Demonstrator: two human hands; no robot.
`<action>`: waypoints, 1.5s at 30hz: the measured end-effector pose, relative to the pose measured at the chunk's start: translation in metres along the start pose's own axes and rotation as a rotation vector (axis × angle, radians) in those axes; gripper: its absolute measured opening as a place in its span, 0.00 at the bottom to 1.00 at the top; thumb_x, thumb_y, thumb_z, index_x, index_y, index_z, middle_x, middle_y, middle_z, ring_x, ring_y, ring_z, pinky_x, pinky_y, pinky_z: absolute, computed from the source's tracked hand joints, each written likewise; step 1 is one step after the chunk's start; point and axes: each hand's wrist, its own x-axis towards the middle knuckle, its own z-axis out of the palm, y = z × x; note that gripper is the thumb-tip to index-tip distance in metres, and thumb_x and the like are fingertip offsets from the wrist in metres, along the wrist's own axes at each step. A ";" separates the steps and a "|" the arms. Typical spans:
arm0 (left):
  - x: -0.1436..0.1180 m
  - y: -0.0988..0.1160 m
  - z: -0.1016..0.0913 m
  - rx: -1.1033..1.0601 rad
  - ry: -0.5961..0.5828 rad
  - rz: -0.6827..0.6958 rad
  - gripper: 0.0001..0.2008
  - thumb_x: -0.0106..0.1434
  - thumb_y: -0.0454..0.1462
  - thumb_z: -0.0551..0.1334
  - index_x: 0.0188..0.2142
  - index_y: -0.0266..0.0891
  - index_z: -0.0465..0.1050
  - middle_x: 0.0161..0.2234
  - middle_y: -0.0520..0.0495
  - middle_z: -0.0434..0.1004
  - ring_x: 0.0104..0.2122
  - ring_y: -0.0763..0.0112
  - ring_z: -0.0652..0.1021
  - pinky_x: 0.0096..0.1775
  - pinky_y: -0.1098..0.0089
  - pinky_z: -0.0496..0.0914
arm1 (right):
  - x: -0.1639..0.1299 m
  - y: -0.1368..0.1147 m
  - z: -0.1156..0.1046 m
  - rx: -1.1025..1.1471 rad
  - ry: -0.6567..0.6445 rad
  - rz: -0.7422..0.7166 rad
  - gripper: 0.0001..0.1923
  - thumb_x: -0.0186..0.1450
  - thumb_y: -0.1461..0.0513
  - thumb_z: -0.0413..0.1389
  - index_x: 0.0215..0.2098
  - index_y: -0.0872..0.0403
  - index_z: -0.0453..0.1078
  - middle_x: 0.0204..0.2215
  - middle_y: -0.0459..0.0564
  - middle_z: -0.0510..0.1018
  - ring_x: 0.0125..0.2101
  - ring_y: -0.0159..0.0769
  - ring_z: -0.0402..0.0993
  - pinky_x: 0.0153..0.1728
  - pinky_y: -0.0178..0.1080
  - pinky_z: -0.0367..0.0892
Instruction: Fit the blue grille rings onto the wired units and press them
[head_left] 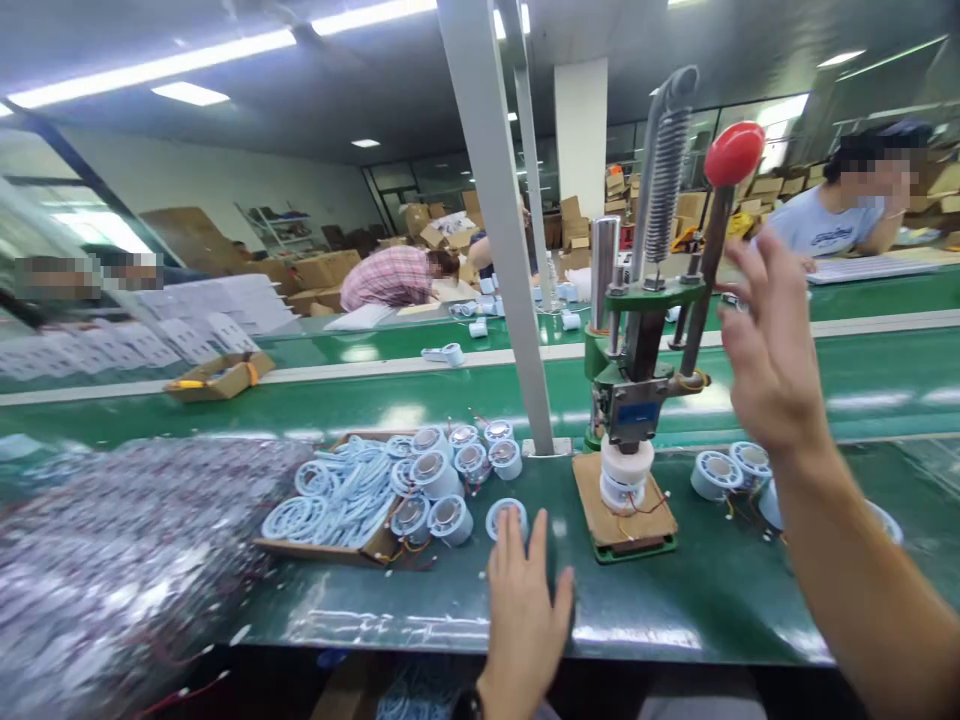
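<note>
My left hand (527,590) reaches over the green bench, fingers stretched out and spread. Its fingertips overlap the near edge of a light blue round housing (498,512); whether they touch it I cannot tell. Raised beside the lever (709,270) of a hand press (637,400), my right hand (776,340) has its fingers apart and slightly curled, holding nothing visible. A red knob (735,153) tops the lever. Under the press ram, a white and light blue round part (624,485) with thin wires sits on a brown board (589,480).
Several wired blue housings (450,515) stand beside a cardboard box (315,550) of blue rings (352,490). More housings (716,475) lie right of the press. Plastic-wrapped parts (135,560) cover the left. A grey post (499,230) rises mid-bench. People work across the green conveyor (420,390).
</note>
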 end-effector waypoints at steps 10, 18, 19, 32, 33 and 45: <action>0.074 -0.067 -0.114 0.096 0.233 -0.110 0.15 0.70 0.34 0.54 0.52 0.39 0.73 0.56 0.37 0.75 0.59 0.54 0.71 0.62 0.48 0.63 | -0.180 0.084 0.073 0.157 -0.254 0.611 0.53 0.56 0.48 0.64 0.71 0.54 0.44 0.50 0.63 0.76 0.45 0.50 0.80 0.47 0.50 0.75; 0.118 -0.176 -0.182 0.212 0.044 -0.414 0.15 0.69 0.41 0.63 0.52 0.38 0.71 0.51 0.42 0.75 0.45 0.61 0.79 0.46 0.55 0.76 | -0.173 0.079 0.065 -0.164 -0.040 0.311 0.35 0.63 0.48 0.54 0.64 0.56 0.60 0.52 0.62 0.73 0.50 0.53 0.73 0.51 0.53 0.71; 0.115 -0.180 -0.179 0.214 0.039 -0.426 0.15 0.69 0.41 0.63 0.52 0.38 0.72 0.51 0.42 0.76 0.45 0.61 0.79 0.46 0.55 0.76 | -0.174 0.083 0.058 -0.253 -0.065 0.243 0.32 0.64 0.49 0.52 0.62 0.55 0.63 0.51 0.62 0.72 0.51 0.56 0.72 0.50 0.56 0.70; 0.084 -0.159 -0.168 0.075 0.482 -0.350 0.17 0.66 0.47 0.59 0.39 0.34 0.77 0.38 0.40 0.81 0.41 0.51 0.79 0.48 0.48 0.72 | -0.198 0.090 -0.008 -0.600 -0.246 -0.113 0.18 0.68 0.57 0.48 0.51 0.51 0.74 0.52 0.60 0.76 0.55 0.60 0.70 0.56 0.67 0.61; 0.072 -0.143 -0.158 0.062 0.497 -0.292 0.18 0.65 0.48 0.59 0.40 0.36 0.78 0.40 0.39 0.81 0.43 0.49 0.79 0.50 0.47 0.71 | -0.201 0.075 0.004 -0.540 -0.234 -0.135 0.17 0.68 0.58 0.50 0.52 0.51 0.73 0.51 0.60 0.77 0.53 0.57 0.72 0.55 0.64 0.65; -0.018 -0.057 -0.033 -0.092 -0.044 0.068 0.10 0.60 0.33 0.64 0.41 0.43 0.79 0.49 0.38 0.80 0.50 0.50 0.78 0.49 0.49 0.75 | -0.233 0.018 0.132 -0.160 -0.580 -0.017 0.23 0.64 0.72 0.48 0.53 0.54 0.74 0.56 0.60 0.74 0.59 0.53 0.70 0.55 0.58 0.73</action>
